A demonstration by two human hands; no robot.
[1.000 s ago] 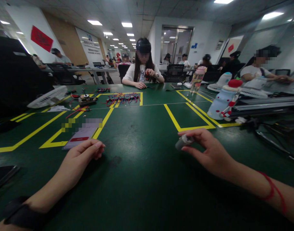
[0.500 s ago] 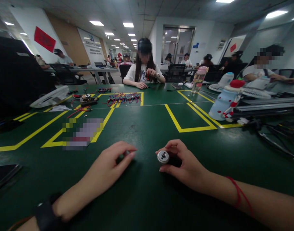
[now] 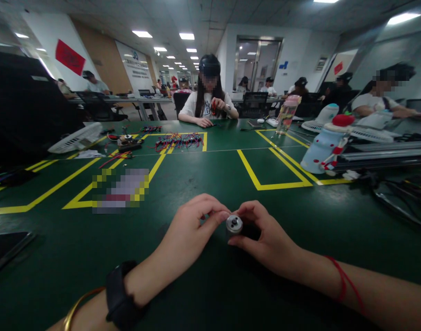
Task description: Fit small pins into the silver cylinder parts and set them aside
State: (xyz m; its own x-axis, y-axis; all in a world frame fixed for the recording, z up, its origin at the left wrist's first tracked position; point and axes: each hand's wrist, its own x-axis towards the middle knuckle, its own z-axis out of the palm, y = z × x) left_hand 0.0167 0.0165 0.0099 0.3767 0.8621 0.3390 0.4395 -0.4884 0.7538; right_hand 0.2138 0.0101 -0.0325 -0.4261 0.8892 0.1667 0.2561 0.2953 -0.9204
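A small silver cylinder, which looks like an electric motor (image 3: 234,224), stands on the green table with its round end face up. That face has a dark centre and small dark holes. My right hand (image 3: 265,232) grips the motor from the right, thumb in front and fingers behind. My left hand (image 3: 196,225) comes in from the left, thumb and index finger pinched together at the motor's upper left edge. Whatever the pinch may hold is hidden or too small to make out.
Yellow tape (image 3: 282,186) marks the green tabletop. Bundled coloured wires (image 3: 179,141) lie beyond, and a blurred flat item (image 3: 122,191) is at left. A dark phone-like slab (image 3: 10,246) lies near left. A blue bottle (image 3: 317,147) stands right. A person (image 3: 208,103) sits opposite.
My left hand has moved right, up to the motor, and its thumb and index finger have closed together. My right hand stays around the motor. The view has shifted slightly.
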